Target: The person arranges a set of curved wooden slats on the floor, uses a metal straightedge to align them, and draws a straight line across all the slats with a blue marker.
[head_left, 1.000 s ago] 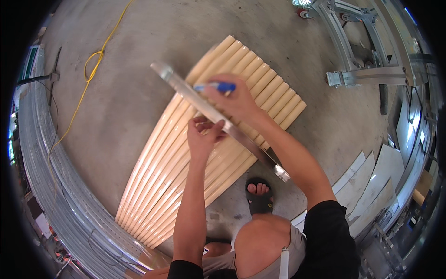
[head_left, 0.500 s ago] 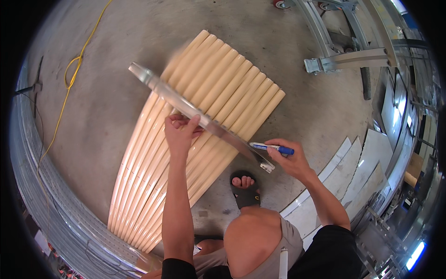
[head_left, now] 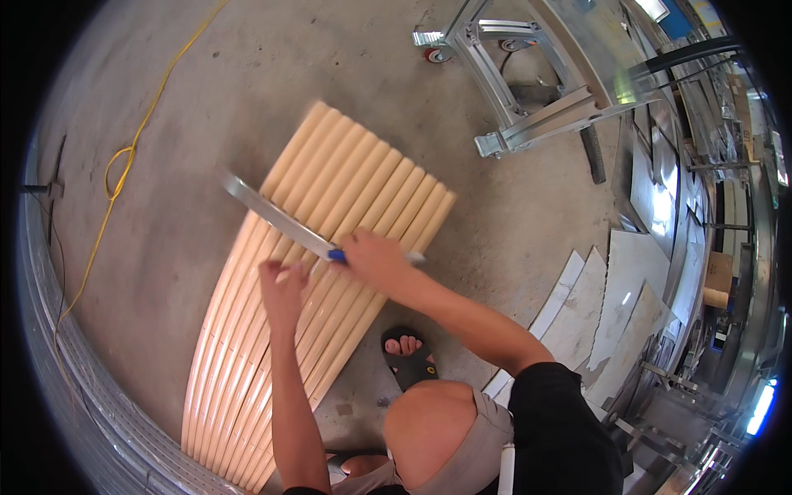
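Long cream tubes (head_left: pixel 330 177) lie side by side on the floor, several thin dark marks across them. A silver metal bar (head_left: pixel 280 221) slants over them, its far left end blurred. My right hand (head_left: pixel 375 257) is closed on a marker (head_left: pixel 337 256), whose blue end shows by the fingers. The same hand covers the bar's near part and seems to grip it too; the bar's right tip shows past the knuckles. Left of it, below the bar, my left hand (head_left: pixel 283 289) is over the tubes, its fingers bent and apart, with nothing visible in them.
A wheeled metal frame (head_left: pixel 495 91) stands at the far right. Pale flat sheets (head_left: pixel 569 305) lie on the floor to the right. A yellow cable (head_left: pixel 157 95) runs down the left, beside wrapped metal lengths (head_left: pixel 74 363). My sandalled foot (head_left: pixel 408 355) is near the tubes.
My left hand has let go of the metal bar and sits lower. My right hand has moved left with the marker, onto the bar. The whole view has shifted.
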A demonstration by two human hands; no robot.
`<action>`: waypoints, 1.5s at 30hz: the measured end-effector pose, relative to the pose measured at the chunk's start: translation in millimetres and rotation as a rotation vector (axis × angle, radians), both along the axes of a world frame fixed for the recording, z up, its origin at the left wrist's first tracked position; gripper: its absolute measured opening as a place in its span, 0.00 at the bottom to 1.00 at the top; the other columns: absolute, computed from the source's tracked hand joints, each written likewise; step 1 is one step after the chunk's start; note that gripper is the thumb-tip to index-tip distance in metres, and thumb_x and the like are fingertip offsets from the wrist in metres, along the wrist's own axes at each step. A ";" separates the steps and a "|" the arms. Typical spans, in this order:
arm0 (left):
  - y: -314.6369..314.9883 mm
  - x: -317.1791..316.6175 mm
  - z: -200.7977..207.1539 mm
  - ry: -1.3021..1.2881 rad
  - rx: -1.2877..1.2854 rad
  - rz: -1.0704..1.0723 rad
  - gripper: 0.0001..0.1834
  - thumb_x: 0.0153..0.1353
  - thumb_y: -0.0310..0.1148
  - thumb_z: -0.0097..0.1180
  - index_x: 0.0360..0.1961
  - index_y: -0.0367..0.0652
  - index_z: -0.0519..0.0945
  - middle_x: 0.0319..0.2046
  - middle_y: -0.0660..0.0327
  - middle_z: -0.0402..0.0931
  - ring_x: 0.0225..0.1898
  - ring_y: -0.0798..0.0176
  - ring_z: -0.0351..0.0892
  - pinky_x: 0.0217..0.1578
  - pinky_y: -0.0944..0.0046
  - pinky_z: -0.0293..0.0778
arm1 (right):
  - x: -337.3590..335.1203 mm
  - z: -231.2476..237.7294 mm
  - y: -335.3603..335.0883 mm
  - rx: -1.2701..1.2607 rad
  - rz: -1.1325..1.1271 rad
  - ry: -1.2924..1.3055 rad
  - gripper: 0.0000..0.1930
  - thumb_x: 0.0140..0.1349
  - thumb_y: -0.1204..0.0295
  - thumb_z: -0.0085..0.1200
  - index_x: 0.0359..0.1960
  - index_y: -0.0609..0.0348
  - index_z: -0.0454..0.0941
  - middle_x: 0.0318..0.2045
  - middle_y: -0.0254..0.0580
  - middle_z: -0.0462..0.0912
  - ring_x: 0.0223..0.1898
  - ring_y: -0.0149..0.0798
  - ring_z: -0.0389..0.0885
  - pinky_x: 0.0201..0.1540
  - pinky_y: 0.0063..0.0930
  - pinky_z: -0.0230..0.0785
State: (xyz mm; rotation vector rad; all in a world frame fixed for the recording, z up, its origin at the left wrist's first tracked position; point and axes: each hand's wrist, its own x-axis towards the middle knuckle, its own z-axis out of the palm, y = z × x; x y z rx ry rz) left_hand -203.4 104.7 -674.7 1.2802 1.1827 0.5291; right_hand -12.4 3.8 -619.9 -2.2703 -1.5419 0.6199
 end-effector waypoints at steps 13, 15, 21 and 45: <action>-23.8 -141.4 71.8 0.216 0.034 0.035 0.25 0.66 0.37 0.59 0.56 0.35 0.65 0.44 0.53 0.75 0.38 0.60 0.83 0.36 0.65 0.80 | 47.1 13.0 -26.1 -0.120 -0.070 -0.026 0.12 0.57 0.65 0.59 0.37 0.59 0.79 0.34 0.50 0.84 0.38 0.54 0.85 0.40 0.45 0.77; -25.8 -135.6 73.6 0.212 0.023 0.026 0.24 0.66 0.37 0.59 0.56 0.35 0.65 0.44 0.53 0.75 0.38 0.60 0.83 0.36 0.65 0.80 | 96.1 14.1 -67.9 -0.151 -0.144 -0.069 0.14 0.59 0.63 0.59 0.40 0.59 0.79 0.36 0.52 0.83 0.41 0.56 0.83 0.43 0.48 0.75; -21.5 -122.9 76.3 0.176 0.007 -0.070 0.25 0.66 0.35 0.59 0.58 0.34 0.65 0.45 0.52 0.76 0.37 0.61 0.82 0.36 0.66 0.77 | 218.2 -36.3 -132.7 -0.086 -0.206 -0.353 0.14 0.63 0.61 0.57 0.43 0.57 0.78 0.37 0.53 0.83 0.38 0.57 0.82 0.41 0.50 0.74; 26.8 -323.6 165.6 0.949 0.135 -0.620 0.23 0.57 0.30 0.65 0.53 0.36 0.74 0.43 0.51 0.79 0.37 0.55 0.81 0.40 0.59 0.78 | 287.3 -102.6 -154.1 0.261 -0.457 0.064 0.15 0.65 0.66 0.57 0.48 0.61 0.83 0.44 0.54 0.84 0.48 0.53 0.81 0.52 0.39 0.71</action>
